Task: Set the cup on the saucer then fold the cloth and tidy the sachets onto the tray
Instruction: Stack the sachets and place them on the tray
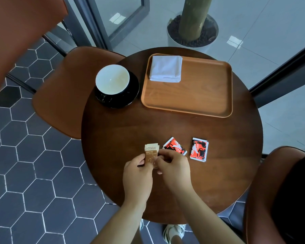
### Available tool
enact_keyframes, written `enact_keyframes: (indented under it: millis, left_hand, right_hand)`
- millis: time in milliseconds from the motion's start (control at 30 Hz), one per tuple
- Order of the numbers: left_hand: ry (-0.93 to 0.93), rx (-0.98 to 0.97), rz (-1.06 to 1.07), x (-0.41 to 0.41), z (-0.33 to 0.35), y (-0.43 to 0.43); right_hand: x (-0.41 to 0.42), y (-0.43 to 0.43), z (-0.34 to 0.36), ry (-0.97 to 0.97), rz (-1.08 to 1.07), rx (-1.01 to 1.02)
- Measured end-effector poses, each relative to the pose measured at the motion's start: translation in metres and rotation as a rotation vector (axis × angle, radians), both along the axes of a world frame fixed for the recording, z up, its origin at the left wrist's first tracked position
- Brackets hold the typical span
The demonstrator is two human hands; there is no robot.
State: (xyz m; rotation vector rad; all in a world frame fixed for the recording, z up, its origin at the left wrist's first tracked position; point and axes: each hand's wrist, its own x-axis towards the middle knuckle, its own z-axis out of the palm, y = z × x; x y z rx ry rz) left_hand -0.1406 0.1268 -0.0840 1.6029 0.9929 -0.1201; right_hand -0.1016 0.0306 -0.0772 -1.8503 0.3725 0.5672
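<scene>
A white-lined cup [112, 80] stands on a black saucer [130, 95] at the table's far left. A folded white cloth [165, 68] lies in the far left corner of the wooden tray [201, 95]. Both my left hand [137, 176] and my right hand [174, 166] grip a small stack of brown and beige sachets [151, 152] just above the table's near edge. Two red and black sachets lie flat on the table to the right of my hands, one [174, 146] beside my right hand and one [199, 149] further right.
The round dark wooden table [165, 127] is ringed by brown chairs: one at the far left [60, 95], one at the near right [278, 194]. A potted trunk [192, 27] stands on the floor beyond the table. Hexagon floor tiles lie to the left.
</scene>
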Motion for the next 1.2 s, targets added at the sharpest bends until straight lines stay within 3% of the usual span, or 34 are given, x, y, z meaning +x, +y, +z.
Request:
enact_keyframes:
  millis: [167,300,500,700,933,1033,1200]
  left_hand:
    - [-0.008,-0.014,-0.006,-0.003,-0.002,0.001]
    - [-0.018,-0.024,-0.03,-0.003,0.0,0.008]
    - [-0.083,-0.084,-0.105,0.006,0.002,0.026]
    - [-0.095,-0.105,-0.048,0.014,-0.001,0.026]
    - [-0.143,-0.04,-0.097,0.024,-0.004,0.025]
    - [-0.192,0.152,-0.241,0.031,-0.005,0.032]
    - [-0.264,1.021,-0.62,0.048,-0.025,0.065]
  right_hand:
    - [0.001,0.001,0.0,0.02,0.052,-0.017]
    - [-0.004,0.0,0.001,-0.11,0.088,-0.073]
    - [0.004,-0.012,0.006,-0.07,-0.011,0.067]
    - [0.011,-0.016,0.007,-0.048,-0.049,0.164]
    - [0.019,-0.014,0.001,-0.067,-0.086,0.132]
    - [0.03,-0.015,0.0,-0.073,-0.112,0.114]
    - [0.062,-0.02,0.006,-0.117,-0.168,0.101]
